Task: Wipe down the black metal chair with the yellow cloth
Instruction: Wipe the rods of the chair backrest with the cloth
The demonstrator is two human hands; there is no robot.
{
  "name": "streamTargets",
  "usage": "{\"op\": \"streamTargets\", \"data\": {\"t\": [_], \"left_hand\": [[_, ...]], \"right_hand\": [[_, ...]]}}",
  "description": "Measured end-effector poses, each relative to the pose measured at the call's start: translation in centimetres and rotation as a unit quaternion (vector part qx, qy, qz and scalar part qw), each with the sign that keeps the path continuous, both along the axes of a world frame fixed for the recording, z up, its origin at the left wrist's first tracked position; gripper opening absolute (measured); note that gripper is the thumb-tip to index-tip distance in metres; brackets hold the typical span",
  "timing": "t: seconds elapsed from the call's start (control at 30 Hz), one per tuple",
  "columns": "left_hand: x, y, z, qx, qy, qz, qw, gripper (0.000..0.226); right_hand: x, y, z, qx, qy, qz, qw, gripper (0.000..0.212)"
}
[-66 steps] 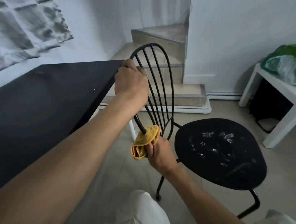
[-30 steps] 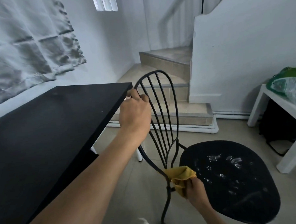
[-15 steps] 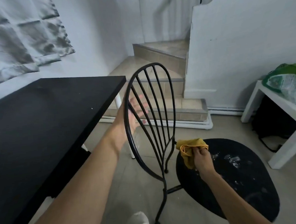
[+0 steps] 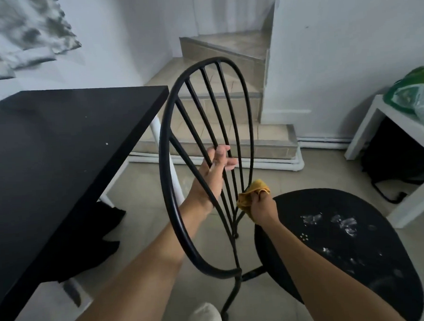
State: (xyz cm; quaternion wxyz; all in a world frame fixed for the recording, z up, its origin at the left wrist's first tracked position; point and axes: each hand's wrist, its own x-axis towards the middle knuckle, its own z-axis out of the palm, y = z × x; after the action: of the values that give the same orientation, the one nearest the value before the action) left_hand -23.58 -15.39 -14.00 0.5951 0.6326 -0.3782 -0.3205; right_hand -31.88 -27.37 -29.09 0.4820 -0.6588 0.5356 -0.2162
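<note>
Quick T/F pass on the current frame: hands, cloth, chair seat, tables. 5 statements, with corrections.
1. The right hand holds the yellow cloth against the lower spindles of the chair back. True.
2. The left hand grips the top of the chair back. False: it is lower down, open, behind the spindles around mid-height.
3. The chair seat is clean. False: whitish smudges show on its surface.
4. A black table stands left of the chair. True.
5. The white side table on the right is bare. False: a green and clear plastic bag lies on it.
</note>
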Motion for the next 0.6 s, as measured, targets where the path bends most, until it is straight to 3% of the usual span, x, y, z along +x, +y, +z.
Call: {"op": "streamTargets", "data": {"t": [0.13,0.27,0.6], "left_hand": [[0.2,-0.5,-0.2,0.018,-0.030,0.007,0.999,0.049],[0.4,-0.6,-0.3,0.030,-0.038,-0.004,0.999,0.049],[0.1,-0.5,-0.4,0.038,-0.034,0.001,0.999,0.054]], "right_hand": [[2.3,1.4,-1.8,0.035,-0.004,0.005,0.999,0.025],[0.2,4.0,-3.0,0.054,-0.050,0.025,0.997,0.024],[-8.2,9.5,-2.0,0.097,-0.089,0.205,0.970,0.020]]}}
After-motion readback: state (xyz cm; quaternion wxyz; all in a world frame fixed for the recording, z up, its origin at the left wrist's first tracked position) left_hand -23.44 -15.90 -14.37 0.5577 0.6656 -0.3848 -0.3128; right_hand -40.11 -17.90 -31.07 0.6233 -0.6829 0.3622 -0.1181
